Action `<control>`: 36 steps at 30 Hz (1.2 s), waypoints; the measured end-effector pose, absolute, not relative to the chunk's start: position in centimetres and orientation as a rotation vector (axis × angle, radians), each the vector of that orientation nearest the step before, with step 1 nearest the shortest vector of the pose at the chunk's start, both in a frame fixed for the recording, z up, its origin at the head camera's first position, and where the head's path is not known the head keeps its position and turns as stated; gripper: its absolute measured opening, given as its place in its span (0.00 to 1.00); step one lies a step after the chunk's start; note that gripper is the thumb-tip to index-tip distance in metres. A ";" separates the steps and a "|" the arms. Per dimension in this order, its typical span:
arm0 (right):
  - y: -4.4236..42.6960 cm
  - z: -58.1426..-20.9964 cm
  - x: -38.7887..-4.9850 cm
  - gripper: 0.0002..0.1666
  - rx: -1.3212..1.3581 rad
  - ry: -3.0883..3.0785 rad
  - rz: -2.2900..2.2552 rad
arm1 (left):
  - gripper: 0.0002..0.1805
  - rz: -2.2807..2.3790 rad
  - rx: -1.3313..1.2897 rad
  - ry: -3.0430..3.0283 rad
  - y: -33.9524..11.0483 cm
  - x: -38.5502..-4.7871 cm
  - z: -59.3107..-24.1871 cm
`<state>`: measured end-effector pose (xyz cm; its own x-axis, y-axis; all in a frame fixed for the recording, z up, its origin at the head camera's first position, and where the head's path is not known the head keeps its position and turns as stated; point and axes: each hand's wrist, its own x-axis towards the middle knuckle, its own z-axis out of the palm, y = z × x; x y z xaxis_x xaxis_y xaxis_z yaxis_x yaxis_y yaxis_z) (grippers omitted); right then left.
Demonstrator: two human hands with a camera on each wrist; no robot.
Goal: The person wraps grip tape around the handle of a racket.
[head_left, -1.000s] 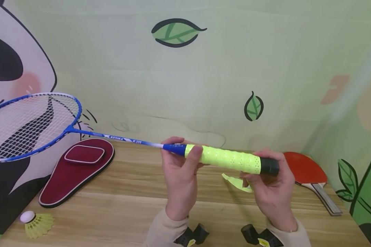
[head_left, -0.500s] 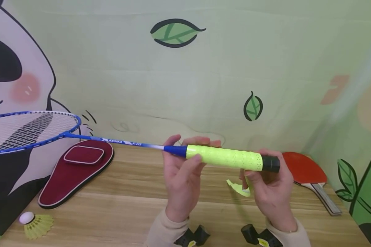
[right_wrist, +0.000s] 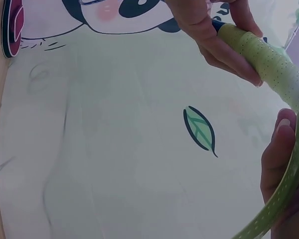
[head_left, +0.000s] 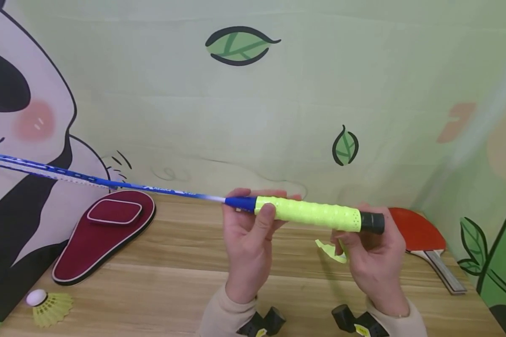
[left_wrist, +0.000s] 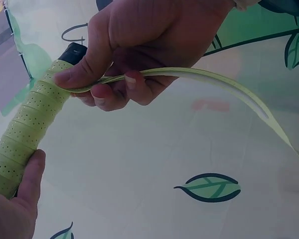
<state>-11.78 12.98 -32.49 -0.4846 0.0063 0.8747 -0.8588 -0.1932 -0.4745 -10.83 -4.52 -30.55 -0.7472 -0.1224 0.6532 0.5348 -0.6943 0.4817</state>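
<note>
A blue and white badminton racket (head_left: pixel 168 190) is held level above the table, its head seen nearly edge-on at the left. Yellow-green perforated grip tape (head_left: pixel 312 214) is wound round its handle, which ends in a black butt cap (head_left: pixel 372 222). My left hand (head_left: pixel 248 250) holds the handle near the blue cone, thumb on the tape. Near the butt end, my right hand (head_left: pixel 377 262) pinches the tape against the handle. From its fingers a loose tape tail (left_wrist: pixel 209 77) curves away in the left wrist view; in the head view only part of the tail shows.
A dark red paddle case (head_left: pixel 97 238) lies on the wooden table (head_left: pixel 164 290) at the left. In front of it is a yellow shuttlecock (head_left: pixel 52 306) with a white tip. A red table tennis paddle (head_left: pixel 417 229) lies at the right. A printed cloth backdrop (head_left: pixel 253 117) stands behind.
The racket has rolled about its long axis, so its head has gone from showing its strings broadly to nearly edge-on. The left thumb has shifted on the tape. Both hands stay in about the same place.
</note>
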 end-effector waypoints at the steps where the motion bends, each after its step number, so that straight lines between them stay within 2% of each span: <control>1: 13.0 -32.5 -11.8 0.17 1.016 -1.437 1.741 | 0.16 -2.444 -0.833 -0.965 -4.5 -10.8 -30.6; 21: 13.3 -32.7 -11.5 0.16 0.970 -1.530 1.706 | 0.16 -2.434 -0.672 -0.940 -4.6 -11.0 -30.6; 31: 13.1 -33.1 -11.3 0.29 0.937 -1.531 1.762 | 0.17 -2.429 -0.535 -0.988 -4.8 -11.0 -30.5; 36: 13.0 -33.1 -11.4 0.24 0.941 -1.517 1.754 | 0.21 -2.434 -0.559 -1.004 -4.7 -11.1 -30.6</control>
